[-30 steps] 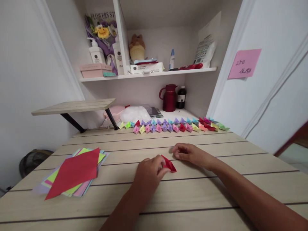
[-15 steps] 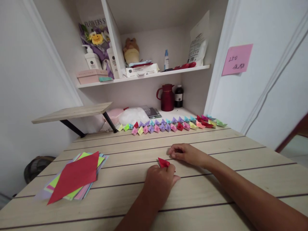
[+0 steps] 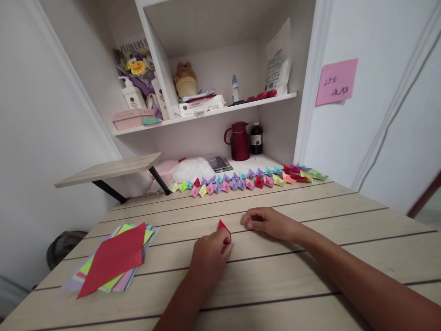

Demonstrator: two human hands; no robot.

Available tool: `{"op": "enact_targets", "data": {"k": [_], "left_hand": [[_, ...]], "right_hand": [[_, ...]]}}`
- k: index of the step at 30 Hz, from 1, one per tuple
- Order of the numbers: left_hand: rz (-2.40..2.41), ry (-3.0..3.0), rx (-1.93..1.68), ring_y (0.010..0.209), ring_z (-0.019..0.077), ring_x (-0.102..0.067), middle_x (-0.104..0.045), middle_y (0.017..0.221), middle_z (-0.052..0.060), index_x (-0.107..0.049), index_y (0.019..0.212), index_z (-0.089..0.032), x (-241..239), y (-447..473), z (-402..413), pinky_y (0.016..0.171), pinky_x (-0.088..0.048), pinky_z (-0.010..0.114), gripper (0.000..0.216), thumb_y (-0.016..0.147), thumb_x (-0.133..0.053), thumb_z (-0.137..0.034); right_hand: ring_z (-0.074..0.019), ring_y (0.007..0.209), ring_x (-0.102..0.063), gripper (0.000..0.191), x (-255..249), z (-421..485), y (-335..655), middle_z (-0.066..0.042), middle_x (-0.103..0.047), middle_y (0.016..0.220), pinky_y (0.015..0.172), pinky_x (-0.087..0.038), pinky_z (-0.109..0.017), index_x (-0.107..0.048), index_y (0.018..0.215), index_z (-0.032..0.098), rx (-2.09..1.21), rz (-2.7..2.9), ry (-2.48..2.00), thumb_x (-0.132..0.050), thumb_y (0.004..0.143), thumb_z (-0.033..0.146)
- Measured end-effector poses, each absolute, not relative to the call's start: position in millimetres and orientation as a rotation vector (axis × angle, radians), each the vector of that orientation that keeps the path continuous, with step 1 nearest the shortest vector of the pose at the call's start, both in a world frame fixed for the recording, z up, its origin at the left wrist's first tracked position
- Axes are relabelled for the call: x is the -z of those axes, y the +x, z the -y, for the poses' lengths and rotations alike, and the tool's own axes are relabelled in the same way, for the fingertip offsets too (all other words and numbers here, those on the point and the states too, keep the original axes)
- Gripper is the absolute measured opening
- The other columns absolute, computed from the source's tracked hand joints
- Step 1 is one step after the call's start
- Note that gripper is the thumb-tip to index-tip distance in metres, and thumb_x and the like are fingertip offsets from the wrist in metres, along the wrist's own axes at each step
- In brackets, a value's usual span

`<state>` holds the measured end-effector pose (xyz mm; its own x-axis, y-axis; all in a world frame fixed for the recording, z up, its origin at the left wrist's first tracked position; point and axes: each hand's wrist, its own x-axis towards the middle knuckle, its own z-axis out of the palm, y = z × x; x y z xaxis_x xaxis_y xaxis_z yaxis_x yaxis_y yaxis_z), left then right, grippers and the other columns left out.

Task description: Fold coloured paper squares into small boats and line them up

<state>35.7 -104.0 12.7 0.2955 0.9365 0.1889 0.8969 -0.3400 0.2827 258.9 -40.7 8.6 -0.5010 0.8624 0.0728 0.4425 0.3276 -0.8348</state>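
Observation:
My left hand [image 3: 212,246] is closed on a small piece of red folded paper [image 3: 223,230], whose pointed tip sticks out above the fingers. The rest of that paper is hidden by the hand. To its right, my right hand [image 3: 267,223] rests on the table with loosely curled fingers and nothing visible in them. A stack of coloured paper sheets [image 3: 149,236] lies at the left, topped by a red sheet [image 3: 115,259]. Along the back edge stand several folded paper boats [image 3: 250,183] in two rows, in purple, pink, yellow, red, blue and green.
A small wooden riser [image 3: 110,169] on black legs stands at the back left of the slatted table [image 3: 292,285]. Behind the boats are a white plastic bag [image 3: 193,170], a red jug [image 3: 240,142] and a dark bottle [image 3: 256,139]. Shelves [image 3: 206,111] rise above.
My left hand has shifted left with the red folded paper, which is now tilted more upright. My right hand has stayed almost in place. The camera view has tilted slightly.

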Motion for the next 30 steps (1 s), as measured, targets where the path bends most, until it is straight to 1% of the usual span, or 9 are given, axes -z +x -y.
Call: {"op": "enact_targets", "data": {"k": [3,7,10,12,18,21,26,28,30], "left_hand": [[-1.72,2.399,-0.462,0.058,0.0114,-0.05,-0.052,0.06,-0.008,-0.056,0.081,-0.025,-12,35,102,0.057,-0.027,0.023,0.001,0.081,-0.056,-0.024],[-1.748,2.377,-0.476,0.058,0.0117,-0.05,-0.052,0.06,-0.008,-0.056,0.083,-0.025,-10,34,101,0.056,-0.026,0.024,0.006,0.079,-0.06,-0.027],[-1.754,2.387,-0.503,0.058,0.0119,-0.051,-0.053,0.06,-0.008,-0.057,0.082,-0.025,-9,34,101,0.057,-0.027,0.024,0.008,0.079,-0.062,-0.03],[-1.759,2.406,-0.517,0.059,0.012,-0.051,-0.054,0.06,-0.007,-0.057,0.079,-0.024,-8,34,101,0.057,-0.027,0.024,0.006,0.08,-0.061,-0.029],[-1.718,2.451,-0.675,0.069,0.0133,-0.056,-0.063,0.074,-0.004,-0.057,0.073,-0.023,-12,20,97,0.062,-0.031,0.025,0.01,0.083,-0.057,-0.023],[-1.764,2.36,-0.891,0.074,0.0138,-0.057,-0.063,0.078,-0.002,-0.057,0.072,-0.022,-14,0,89,0.066,-0.034,0.024,0.015,0.086,-0.053,-0.023],[-1.889,2.182,-1.169,0.078,0.016,-0.056,-0.062,0.082,0.001,-0.055,0.073,-0.021,-8,-35,65,0.068,-0.036,0.025,0.016,0.087,-0.048,-0.023],[-1.93,2.152,-1.212,0.078,0.0166,-0.056,-0.061,0.081,0.002,-0.055,0.072,-0.02,-4,-46,55,0.068,-0.037,0.025,0.016,0.086,-0.048,-0.02],[-1.949,2.136,-1.242,0.077,0.0164,-0.056,-0.061,0.08,0.002,-0.055,0.072,-0.02,-2,-53,46,0.069,-0.037,0.025,0.016,0.085,-0.047,-0.016]], "right_hand": [[-0.0181,0.078,-0.059,0.018,-9,41,259,-0.003,-0.069,0.085,0.072,-0.045,-0.029,-0.068,0.089,0.019,-1.06,2.092,-1.152,-0.056,0.08,0.029],[-0.0183,0.077,-0.058,0.019,-9,41,258,-0.003,-0.069,0.084,0.072,-0.045,-0.029,-0.068,0.089,0.019,-1.041,2.094,-1.16,-0.056,0.08,0.029],[-0.0183,0.077,-0.058,0.019,-10,42,258,-0.003,-0.069,0.084,0.072,-0.045,-0.029,-0.068,0.089,0.019,-1.043,2.08,-1.175,-0.056,0.079,0.029],[-0.0182,0.077,-0.058,0.019,-10,43,258,-0.003,-0.068,0.085,0.072,-0.045,-0.029,-0.068,0.088,0.019,-1.035,2.078,-1.179,-0.056,0.079,0.029],[-0.0182,0.079,-0.059,0.019,1,38,257,-0.002,-0.069,0.085,0.07,-0.043,-0.027,-0.067,0.088,0.019,-0.974,2.114,-1.164,-0.052,0.081,0.028],[-0.0173,0.073,-0.06,0.019,6,29,250,-0.001,-0.07,0.082,0.064,-0.041,-0.025,-0.066,0.085,0.021,-0.813,2.112,-1.322,-0.049,0.082,0.028],[-0.0171,0.063,-0.057,0.01,6,24,233,0.0,-0.067,0.07,0.055,-0.03,-0.025,-0.06,0.078,0.023,-0.514,2.195,-1.498,-0.05,0.081,0.026],[-0.0186,0.064,-0.058,0.012,9,27,227,0.0,-0.068,0.073,0.053,-0.026,-0.026,-0.057,0.08,0.024,-0.353,2.226,-1.525,-0.047,0.085,0.029],[-0.0191,0.065,-0.06,0.014,17,30,224,-0.001,-0.069,0.08,0.053,-0.026,-0.026,-0.054,0.084,0.025,-0.168,2.268,-1.503,-0.042,0.089,0.029]]}}
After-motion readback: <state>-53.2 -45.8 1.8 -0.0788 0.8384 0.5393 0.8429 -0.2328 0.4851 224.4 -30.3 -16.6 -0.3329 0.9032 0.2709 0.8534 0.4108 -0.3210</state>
